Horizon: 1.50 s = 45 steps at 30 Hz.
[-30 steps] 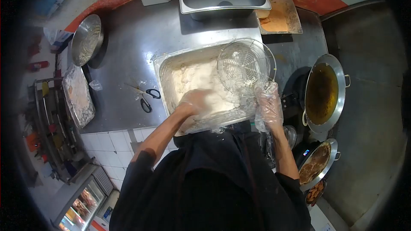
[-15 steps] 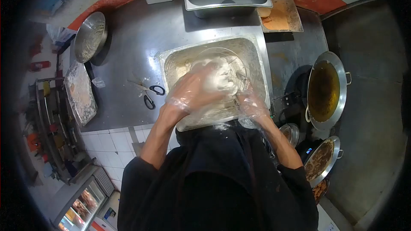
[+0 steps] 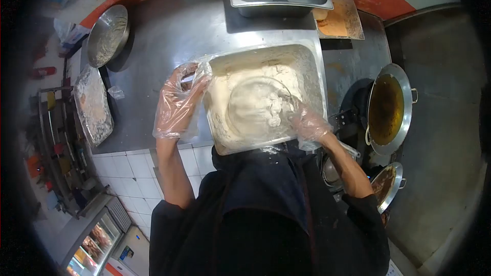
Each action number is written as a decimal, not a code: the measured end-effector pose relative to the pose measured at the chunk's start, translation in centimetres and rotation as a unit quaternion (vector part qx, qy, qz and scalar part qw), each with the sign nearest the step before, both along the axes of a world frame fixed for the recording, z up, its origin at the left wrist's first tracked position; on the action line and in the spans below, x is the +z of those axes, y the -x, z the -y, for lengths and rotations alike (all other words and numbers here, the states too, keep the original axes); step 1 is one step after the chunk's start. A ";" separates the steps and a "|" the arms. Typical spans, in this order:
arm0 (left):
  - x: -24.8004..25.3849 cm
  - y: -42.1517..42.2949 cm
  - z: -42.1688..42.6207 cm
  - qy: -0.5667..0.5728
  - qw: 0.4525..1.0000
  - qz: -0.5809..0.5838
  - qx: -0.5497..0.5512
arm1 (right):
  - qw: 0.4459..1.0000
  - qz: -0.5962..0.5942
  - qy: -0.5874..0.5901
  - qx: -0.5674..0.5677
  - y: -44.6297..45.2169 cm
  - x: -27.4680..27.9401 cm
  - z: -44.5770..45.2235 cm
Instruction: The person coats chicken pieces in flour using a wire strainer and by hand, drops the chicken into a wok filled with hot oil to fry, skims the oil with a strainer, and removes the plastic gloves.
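Note:
My left hand [image 3: 180, 99], in a clear plastic glove, is closed at the upper left rim of a deep rectangular steel pan [image 3: 321, 71], its fingers curled over the edge. Pale flour coats the pan's inside. Over the pan my right hand [image 3: 309, 123], also gloved, is closed around the right side of a round wire strainer [image 3: 240, 89]. White floury lumps [image 3: 273, 110] lie in the strainer, which is blurred by motion. The strainer's handle is mostly hidden by the hand.
An empty steel pan [image 3: 279, 10] stands behind, beside a tray of orange powder [image 3: 340, 18]. At left are a metal bowl [image 3: 108, 36] and a floured tray [image 3: 93, 107]. Two woks, one with dark oil [image 3: 386, 110] and another [image 3: 386, 186], stand at right.
My left hand has moved left from above the strainer to the pan's rim, now covering where the scissors lay. My right hand stays at the strainer. The view has shifted slightly.

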<state>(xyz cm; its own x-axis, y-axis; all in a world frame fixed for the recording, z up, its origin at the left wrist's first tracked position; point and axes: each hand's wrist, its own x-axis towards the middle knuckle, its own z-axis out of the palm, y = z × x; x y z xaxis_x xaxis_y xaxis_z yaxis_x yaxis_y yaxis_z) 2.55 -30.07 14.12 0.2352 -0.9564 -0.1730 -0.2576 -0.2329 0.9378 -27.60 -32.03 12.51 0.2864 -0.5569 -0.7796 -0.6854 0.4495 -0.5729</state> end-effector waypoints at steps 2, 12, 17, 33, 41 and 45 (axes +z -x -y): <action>-0.9 -0.7 -0.3 0.005 1.000 -0.008 0.013 | 0.954 -0.168 0.176 0.176 0.8 -3.9 0.1; -1.2 -2.0 -0.9 -0.025 0.998 -0.031 0.043 | 0.972 -0.076 0.086 0.206 3.3 -8.2 0.4; -1.1 -1.2 -0.7 -0.022 0.999 -0.021 0.024 | 0.979 -0.089 0.126 0.130 4.4 -7.2 -0.3; -3.0 -0.6 0.1 -0.031 0.999 0.027 -0.015 | 0.982 -0.056 0.135 0.123 4.3 -7.0 -0.4; -3.6 -0.4 0.5 -0.015 0.999 -0.014 -0.030 | 0.984 -0.017 0.164 0.072 4.3 -6.7 -1.0; -3.7 0.1 1.1 -0.033 0.998 -0.038 -0.032 | 0.968 -0.001 0.239 0.077 4.0 -5.2 -2.6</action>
<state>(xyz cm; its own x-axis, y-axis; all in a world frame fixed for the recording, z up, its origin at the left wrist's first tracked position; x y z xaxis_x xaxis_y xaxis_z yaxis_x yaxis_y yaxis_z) 2.42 -31.18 10.42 0.1569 -0.9553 -0.2506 -0.2018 -0.2794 0.9387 -31.58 -29.48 7.33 0.3939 -0.8047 -0.4442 -0.7245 0.0256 -0.6888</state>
